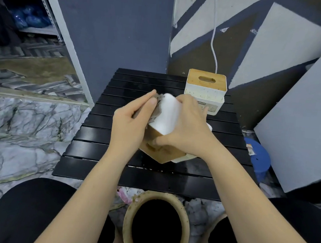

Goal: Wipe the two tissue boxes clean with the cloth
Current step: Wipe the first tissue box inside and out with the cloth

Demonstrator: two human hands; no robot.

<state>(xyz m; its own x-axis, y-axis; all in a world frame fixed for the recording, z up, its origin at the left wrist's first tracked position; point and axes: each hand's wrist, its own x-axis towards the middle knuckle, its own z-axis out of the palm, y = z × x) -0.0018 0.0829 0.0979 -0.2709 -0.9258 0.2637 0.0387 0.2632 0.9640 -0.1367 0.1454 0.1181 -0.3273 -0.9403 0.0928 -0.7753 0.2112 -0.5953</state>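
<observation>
Above the black worktop (101, 153), the right hand (189, 127) gripped a tilted tissue box (165, 118); the left hand's (129, 123) straight fingers (148, 99) pressed a grey cloth (157, 108) against it.

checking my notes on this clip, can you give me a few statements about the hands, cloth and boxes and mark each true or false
1. The left hand presses the grey cloth against the tilted tissue box. True.
2. The right hand rests idle on the black table. False: it grips the tilted tissue box.
3. The second tissue box stands upright at the far side of the table. True.
4. The second tissue box has a blue lid. False: its lid is wooden.
</observation>
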